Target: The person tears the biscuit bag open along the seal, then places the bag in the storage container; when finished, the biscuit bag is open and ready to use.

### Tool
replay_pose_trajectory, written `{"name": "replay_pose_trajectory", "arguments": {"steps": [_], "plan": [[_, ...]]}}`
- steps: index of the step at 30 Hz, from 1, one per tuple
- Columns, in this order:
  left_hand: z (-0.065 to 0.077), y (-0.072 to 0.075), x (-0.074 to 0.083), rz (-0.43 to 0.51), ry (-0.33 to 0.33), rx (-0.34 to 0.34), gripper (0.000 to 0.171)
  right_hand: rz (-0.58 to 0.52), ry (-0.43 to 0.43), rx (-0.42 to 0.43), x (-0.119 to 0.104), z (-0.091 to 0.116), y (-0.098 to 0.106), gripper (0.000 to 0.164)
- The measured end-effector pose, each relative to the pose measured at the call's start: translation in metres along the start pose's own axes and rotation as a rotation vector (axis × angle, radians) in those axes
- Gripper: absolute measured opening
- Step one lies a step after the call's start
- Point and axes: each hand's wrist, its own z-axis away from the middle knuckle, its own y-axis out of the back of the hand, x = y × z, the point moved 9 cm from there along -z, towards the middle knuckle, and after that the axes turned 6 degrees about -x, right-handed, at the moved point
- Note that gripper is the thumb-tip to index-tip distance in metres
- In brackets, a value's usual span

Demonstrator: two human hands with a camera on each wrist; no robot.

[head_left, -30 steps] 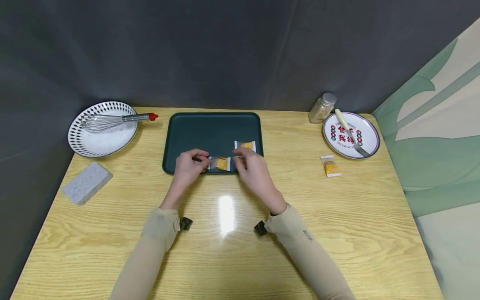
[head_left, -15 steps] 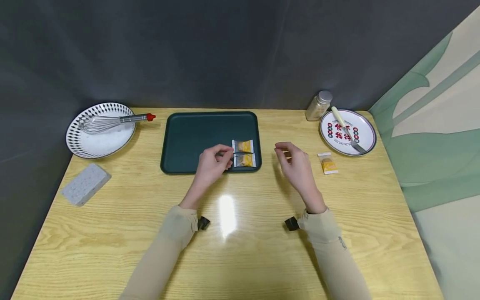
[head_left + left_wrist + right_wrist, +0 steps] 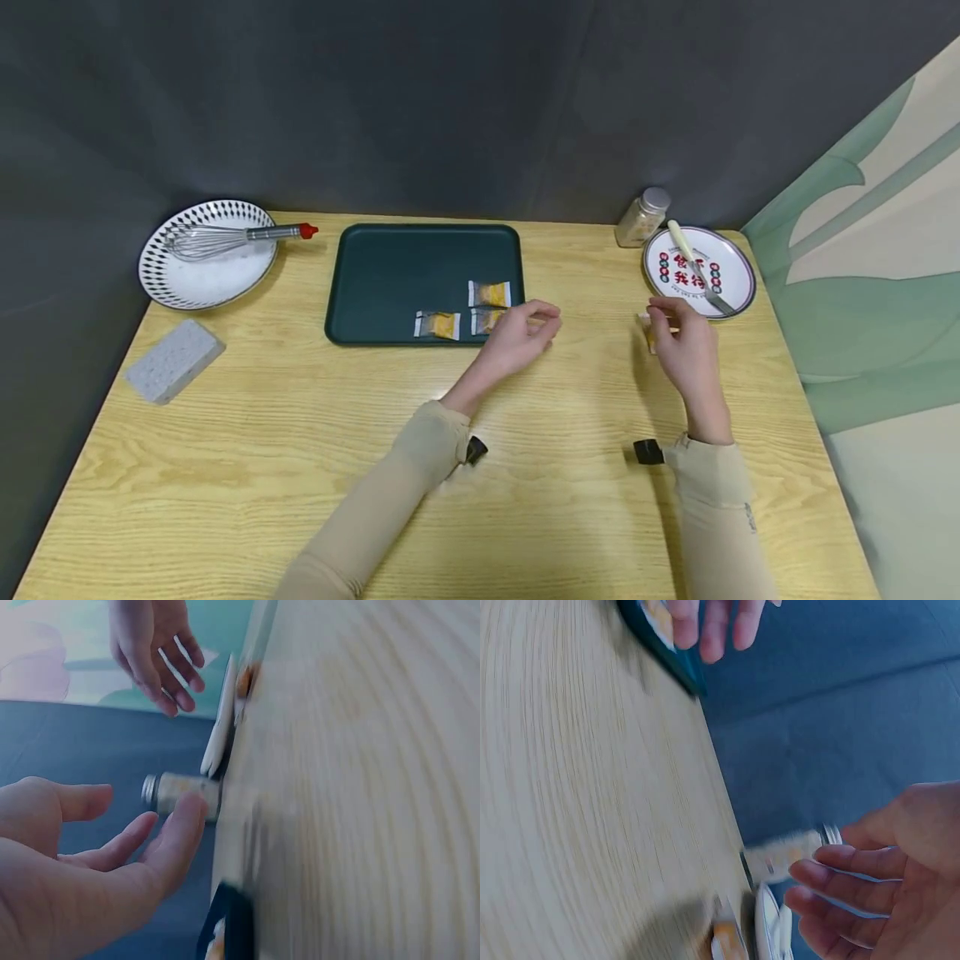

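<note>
My left hand [image 3: 517,337] hovers past the right front corner of the dark green tray [image 3: 360,287], fingers relaxed and holding nothing. On that tray lie three small wrapped snacks with yellow print: a back one [image 3: 490,293], a front left one [image 3: 437,325] and a front right one [image 3: 485,322], which the left hand partly covers. Over at the right, my right hand [image 3: 686,346] is above another wrapped snack [image 3: 647,333] on the table, hiding most of it. In the right wrist view, the right hand's fingers are loosely bent with nothing between them, apart from the snack [image 3: 726,941].
Behind the right hand stand a plate [image 3: 738,279] bearing a pale-handled spatula-like utensil [image 3: 697,265] and a lidded glass jar [image 3: 642,218]. At left are a patterned bowl [image 3: 161,275], a whisk [image 3: 262,233] resting in it, and a grey speckled block [image 3: 176,360].
Both hands have left the front of the tray and moved right. The right hand has travelled to the loose snack. The front left snack, hidden half a second ago, shows again.
</note>
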Motion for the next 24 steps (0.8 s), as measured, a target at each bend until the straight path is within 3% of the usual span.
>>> {"name": "replay_pose_trajectory", "arguments": {"steps": [5, 12, 17, 24], "plan": [[-0.013, -0.033, -0.001, 0.089, 0.044, -0.072, 0.039, 0.075, -0.055, 0.019, 0.018, 0.004, 0.013, 0.031], [-0.025, -0.072, -0.003, 0.258, 0.092, -0.106, 0.042, 0.107, -0.136, 0.010, 0.041, 0.007, 0.016, 0.035], [-0.033, -0.101, -0.008, 0.417, 0.170, -0.127, 0.040, 0.117, -0.150, -0.033, 0.051, 0.007, 0.011, 0.035], [-0.042, -0.126, -0.010, 0.520, 0.229, -0.112, 0.038, 0.124, -0.205, -0.084, 0.056, 0.004, 0.004, 0.036]]}}
